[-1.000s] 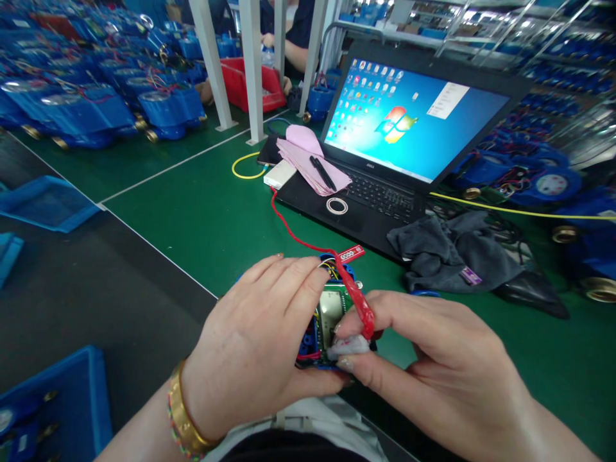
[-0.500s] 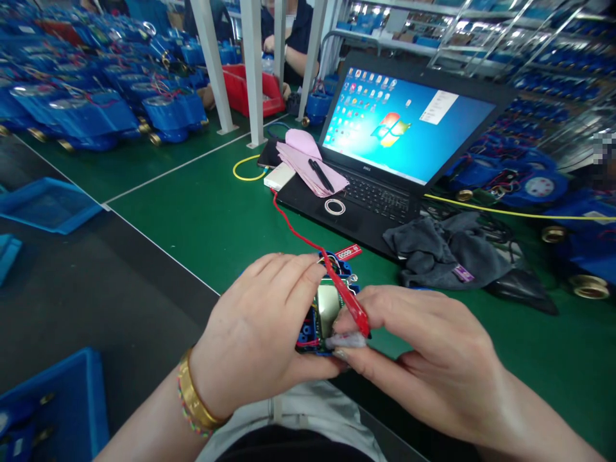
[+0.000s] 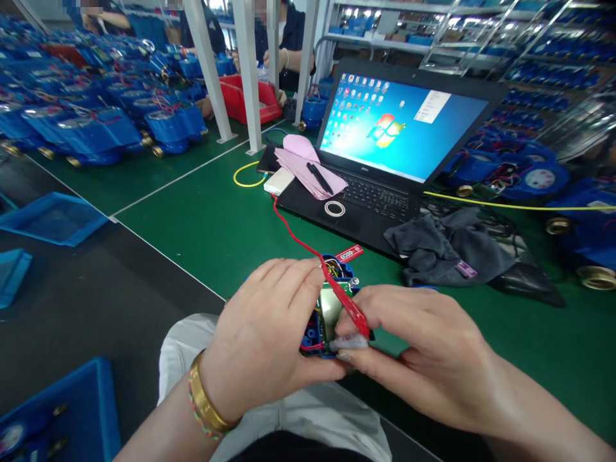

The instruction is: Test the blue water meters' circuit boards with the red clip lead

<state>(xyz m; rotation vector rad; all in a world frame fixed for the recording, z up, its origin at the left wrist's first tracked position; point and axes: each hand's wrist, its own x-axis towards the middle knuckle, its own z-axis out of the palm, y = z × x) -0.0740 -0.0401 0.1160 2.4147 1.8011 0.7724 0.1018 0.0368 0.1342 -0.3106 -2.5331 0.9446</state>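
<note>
Pinching the pale plug [image 3: 351, 342] of a red cable [image 3: 299, 241], the right hand [image 3: 423, 353] is holding it at a circuit board [image 3: 331, 309], contact unclear; the left hand [image 3: 269, 327] is clasping, largely hiding, the blue housing [image 3: 312, 335] before the laptop [image 3: 366, 183].

Factory workshop: long green workbench [image 3: 163, 221], many blue brass-ended units [image 3: 99, 131], stocked shelving [image 3: 399, 45].

I observe on my head feed: left hand [image 3: 267, 330] gripping circuit unit [image 3: 330, 307]; right hand [image 3: 426, 353] pinching whitish piece [image 3: 350, 342] at red cable's [image 3: 350, 308] end.
</note>
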